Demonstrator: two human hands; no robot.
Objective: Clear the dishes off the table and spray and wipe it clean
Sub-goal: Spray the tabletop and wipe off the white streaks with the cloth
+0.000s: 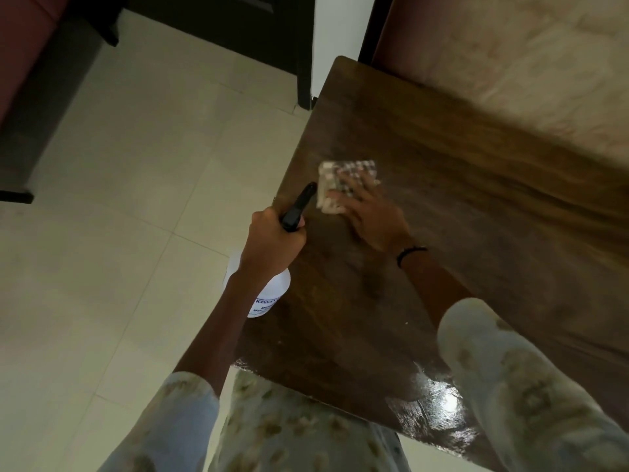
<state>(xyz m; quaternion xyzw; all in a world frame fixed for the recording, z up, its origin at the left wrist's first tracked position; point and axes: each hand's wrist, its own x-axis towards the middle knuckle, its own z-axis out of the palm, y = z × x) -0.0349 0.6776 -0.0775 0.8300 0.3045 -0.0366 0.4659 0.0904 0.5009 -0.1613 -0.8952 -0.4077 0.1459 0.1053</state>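
Item 1, bench (pixel 425 158): dark wood-grain top, running from near right to far centre. No dishes show on the part in view, so you appear to be in the spray-and-wipe stage. A wet, glossy patch reflects light at the near edge.

Item 2, spray bottle (pixel 272 294): white body with blue lettering, black trigger head. Your left hand (pixel 272 243) is clenched around its neck, nozzle aimed over the bench's left edge toward the cloth, likely so spray lands just ahead of the wipe. The body hangs off the bench, over the floor tiles (pixel 136 185).

Item 3, checked cloth (pixel 343 183): folded pad, lying flat on the bench near its left edge. Your right hand (pixel 371 216) presses it down with straight, spread fingers, a flat hold suited to pushing it across the surface. A dark band (pixel 412 253) circles that wrist.

Item 4, upholstered seat (pixel 510 63): beyond the bench on the far right.

Obscured: the cloth and right hand are motion-blurred; the label text is partly covered by your forearm; the trigger finger cannot be made out; your right sleeve (pixel 510 386) hides the bench's near right; the bench's right end is cut off.
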